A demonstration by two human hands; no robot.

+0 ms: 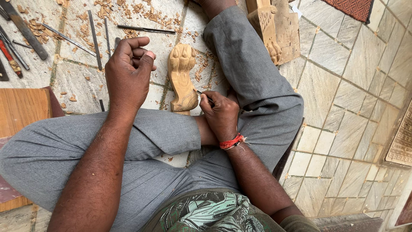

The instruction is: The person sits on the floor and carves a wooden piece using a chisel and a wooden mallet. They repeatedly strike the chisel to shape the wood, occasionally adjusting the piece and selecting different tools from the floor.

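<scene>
— Where is the carved wooden piece [182, 77] lying relative to the two hands?

— It is resting on the stone floor [343, 86] between the person's crossed legs, its long axis running away from the body, the paw-like end pointing far and the near end tucked against the grey trouser leg [163, 133]. The right hand [221, 114] is sitting just beside it, on its right flank.

— Is that hand holding anything?

— It is gripping a thin dark tool [205, 96], fingers curled tight, the tip pointing left toward the lower part of the carving, touching it or nearly so.

— And the left hand [128, 73]?

— It is hovering to the left of the carving, a bit apart, fingers half-curled and grasping nothing. The right one is plainly the nearer.

— What is lying around?

— Wood chips [141, 10] are scattered on the floor, and long metal chisels [94, 38] are lying beyond the left hand.
</scene>
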